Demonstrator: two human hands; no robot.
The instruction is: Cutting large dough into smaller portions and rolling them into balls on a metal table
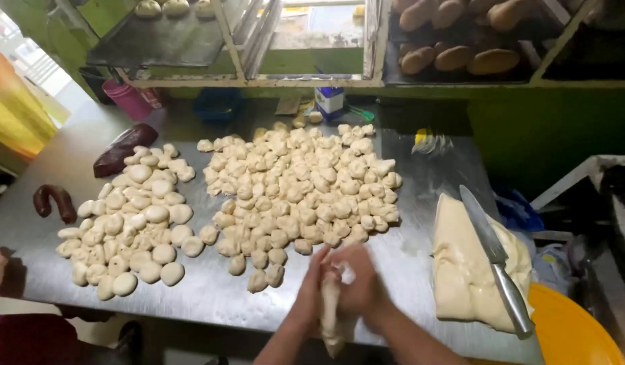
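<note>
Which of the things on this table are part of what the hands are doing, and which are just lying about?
In use:
left hand and right hand, squeezing a dough strip
pile of cut dough pieces
pile of rounded dough balls
dough slab with knife lying on it

Lying about:
pink cup
small carton
orange basin
bread loaves on the shelf

Table (427, 250): sheet metal, brushed, dull sheen, faint smears toward lower centre. Dough pieces (299, 189), centre of frame: pale, matt, soft, slightly floured. Rounded dough balls (130, 223), left: smoother skin, same matt finish. Dough strip (331, 304) between left hand (311, 287) and right hand (356, 277), lower centre: soft, matt, stretched. Dough slab (461, 270), right: smooth, faintly glossy, creased. Knife (495, 257) atop slab: bright steel, polished blade and handle. Bowl (569, 331), lower right: yellow plastic, glossy. Racks (312, 81), top: painted wood, worn. Baked loaves (454, 57), upper right: brown crust, low sheen.
</note>
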